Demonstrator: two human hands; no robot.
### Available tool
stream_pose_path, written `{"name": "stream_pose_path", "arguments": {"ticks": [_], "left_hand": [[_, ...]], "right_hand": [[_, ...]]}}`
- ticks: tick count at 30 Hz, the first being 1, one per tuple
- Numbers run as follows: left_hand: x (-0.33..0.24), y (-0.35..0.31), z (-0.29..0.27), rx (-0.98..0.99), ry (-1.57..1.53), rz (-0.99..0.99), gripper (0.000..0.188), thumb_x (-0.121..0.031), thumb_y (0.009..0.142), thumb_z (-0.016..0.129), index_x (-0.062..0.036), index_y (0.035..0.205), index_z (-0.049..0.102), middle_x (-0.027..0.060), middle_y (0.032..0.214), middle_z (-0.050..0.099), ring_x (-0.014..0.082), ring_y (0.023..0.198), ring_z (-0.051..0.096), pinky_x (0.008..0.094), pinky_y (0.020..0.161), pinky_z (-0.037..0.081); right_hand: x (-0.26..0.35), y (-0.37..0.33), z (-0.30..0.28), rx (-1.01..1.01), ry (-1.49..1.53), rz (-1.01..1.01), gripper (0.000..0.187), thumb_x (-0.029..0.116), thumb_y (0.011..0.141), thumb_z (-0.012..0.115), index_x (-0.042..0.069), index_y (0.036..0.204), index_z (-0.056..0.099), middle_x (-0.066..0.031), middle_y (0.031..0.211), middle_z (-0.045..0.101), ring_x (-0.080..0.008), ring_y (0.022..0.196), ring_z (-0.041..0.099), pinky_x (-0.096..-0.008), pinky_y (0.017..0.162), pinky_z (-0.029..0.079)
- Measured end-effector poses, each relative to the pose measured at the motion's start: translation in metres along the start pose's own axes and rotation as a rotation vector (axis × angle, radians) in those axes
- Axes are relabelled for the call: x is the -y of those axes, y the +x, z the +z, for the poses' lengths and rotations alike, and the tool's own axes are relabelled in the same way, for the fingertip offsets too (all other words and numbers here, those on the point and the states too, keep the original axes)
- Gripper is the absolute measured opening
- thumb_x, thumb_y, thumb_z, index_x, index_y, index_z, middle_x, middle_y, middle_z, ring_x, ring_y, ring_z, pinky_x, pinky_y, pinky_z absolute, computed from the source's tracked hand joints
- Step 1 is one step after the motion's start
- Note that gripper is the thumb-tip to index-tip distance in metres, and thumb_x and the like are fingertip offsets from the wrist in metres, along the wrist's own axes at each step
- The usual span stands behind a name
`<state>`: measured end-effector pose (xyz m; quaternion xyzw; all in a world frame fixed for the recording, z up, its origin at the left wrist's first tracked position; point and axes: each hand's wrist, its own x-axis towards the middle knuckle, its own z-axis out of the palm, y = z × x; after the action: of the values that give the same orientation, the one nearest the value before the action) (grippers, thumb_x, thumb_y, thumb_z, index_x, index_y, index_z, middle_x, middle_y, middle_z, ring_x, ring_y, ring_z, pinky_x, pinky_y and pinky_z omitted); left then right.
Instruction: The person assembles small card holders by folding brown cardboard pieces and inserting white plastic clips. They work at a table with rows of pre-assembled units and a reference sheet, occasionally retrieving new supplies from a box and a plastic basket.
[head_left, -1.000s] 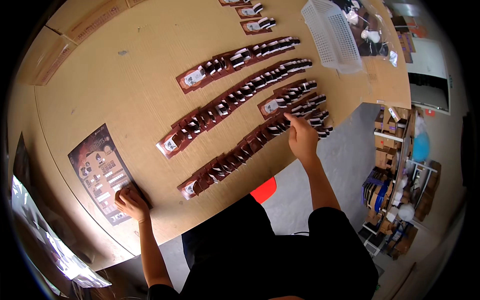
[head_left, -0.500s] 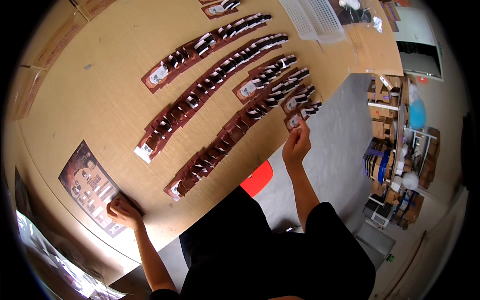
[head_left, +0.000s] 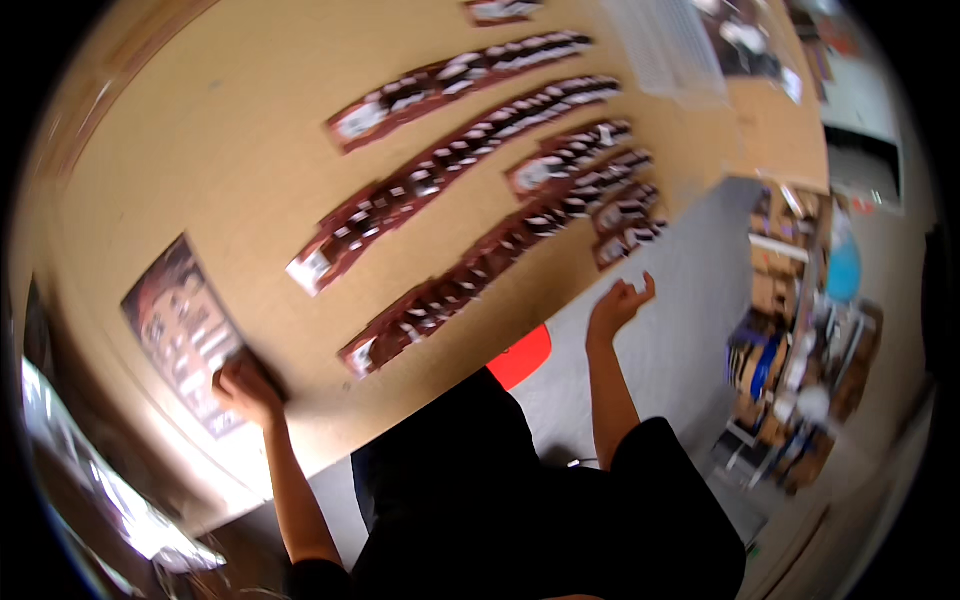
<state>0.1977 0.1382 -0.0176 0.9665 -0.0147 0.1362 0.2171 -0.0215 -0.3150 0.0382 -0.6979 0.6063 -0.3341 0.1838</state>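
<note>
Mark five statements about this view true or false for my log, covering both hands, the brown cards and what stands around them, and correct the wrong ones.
1. The left hand covers part of the right edge of the dark printed sheet. True.
2. The right hand is pressing down on the brown cards. False: the right hand appears beyond the near edge of the table, apart from the brown cards.
3. Several brown cards lie in long slanting rows. True.
4. The pale basket is at the lower left of the picture. False: the pale basket is at the upper right.
5. A red object shows by the near edge of the table. True.
</note>
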Motion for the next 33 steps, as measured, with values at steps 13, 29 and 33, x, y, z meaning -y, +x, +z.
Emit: {"name": "stream_pose_path", "arguments": {"ticks": [13, 29, 33], "left_hand": [[-0.025, -0.041, -0.046, 0.285, 0.008, -0.06, 0.057, -0.013, 0.071, 0.06, -0.0067, 0.126, 0.042, 0.0148, 0.134, 0.037, 0.0315, 0.123, 0.035, 0.0466, 0.102, 0.026], [0.087, -0.046, -0.094, -0.114, 0.006, -0.332, 0.05, -0.01, 0.071, 0.062, -0.0042, 0.118, 0.046, 0.0212, 0.129, 0.035, 0.0392, 0.123, 0.031, 0.0482, 0.1, 0.028], [0.159, -0.032, -0.116, 0.165, 0.147, -0.053, 0.059, -0.046, 0.076, 0.056, -0.0078, 0.12, 0.045, 0.0169, 0.131, 0.038, 0.0338, 0.125, 0.03, 0.0502, 0.103, 0.019]], "right_hand": [[0.114, -0.174, 0.034, 1.012, 0.468, -0.635, 0.04, -0.001, 0.087, 0.043, -0.002, 0.124, 0.027, -0.0038, 0.074, 0.043, -0.0096, 0.063, 0.036, -0.0227, 0.058, 0.034], [0.229, -0.333, 0.119, 1.528, 0.394, -1.327, 0.036, 0.0, 0.078, 0.055, 0.002, 0.113, 0.051, -0.0062, 0.08, 0.052, -0.0158, 0.067, 0.052, -0.0283, 0.058, 0.045], [0.232, -0.357, 0.127, 1.421, 0.436, -1.515, 0.03, 0.01, 0.077, 0.06, 0.006, 0.106, 0.06, -0.0048, 0.08, 0.049, -0.0166, 0.067, 0.05, -0.0266, 0.058, 0.044]]}}
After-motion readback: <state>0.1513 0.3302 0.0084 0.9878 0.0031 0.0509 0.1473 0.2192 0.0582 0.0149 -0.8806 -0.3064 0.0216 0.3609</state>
